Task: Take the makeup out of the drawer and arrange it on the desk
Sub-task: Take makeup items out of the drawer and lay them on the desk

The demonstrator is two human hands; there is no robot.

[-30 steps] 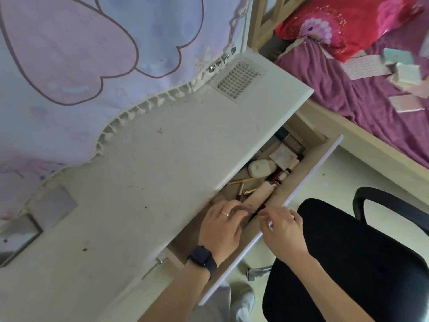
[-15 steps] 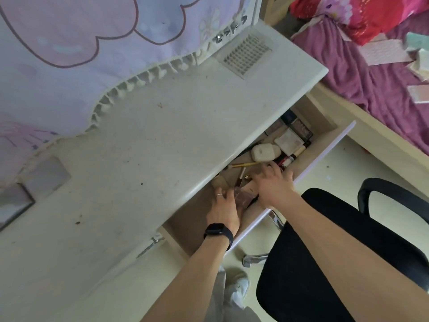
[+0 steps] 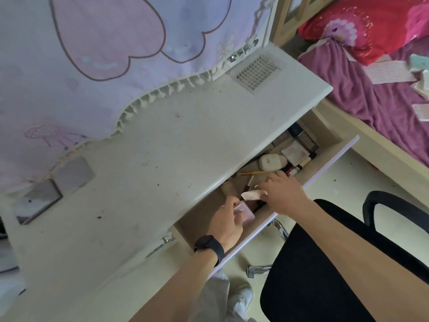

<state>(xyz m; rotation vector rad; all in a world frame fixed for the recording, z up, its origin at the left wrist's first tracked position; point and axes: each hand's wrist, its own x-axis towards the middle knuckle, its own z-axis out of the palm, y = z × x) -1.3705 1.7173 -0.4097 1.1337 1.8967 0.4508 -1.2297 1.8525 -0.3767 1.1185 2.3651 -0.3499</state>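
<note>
The drawer [image 3: 325,166] under the white desk [image 3: 162,159] stands pulled out, with makeup lying inside. My left hand [image 3: 226,223], a black watch on its wrist, grips a small pink compact [image 3: 245,211] in the drawer's near part. Just right of it my right hand [image 3: 282,194] holds a pale pink tube [image 3: 251,195] by one end. Further back in the drawer lie a white oval case [image 3: 271,161], a square clear compact [image 3: 294,154], dark palettes [image 3: 306,141], thin brushes [image 3: 251,173] and a lipstick [image 3: 297,167].
A black office chair [image 3: 325,263] stands against the drawer front on the right. A bed with purple sheet [image 3: 376,105] and red pillow [image 3: 371,24] lies beyond. A pastel curtain [image 3: 92,54] hangs over the desk's back. A vent grille [image 3: 256,72] sits at the desk's far corner.
My right hand reached into the drawer and took hold of the pale tube, which is now lifted. My left hand has kept hold of the pink compact.
</note>
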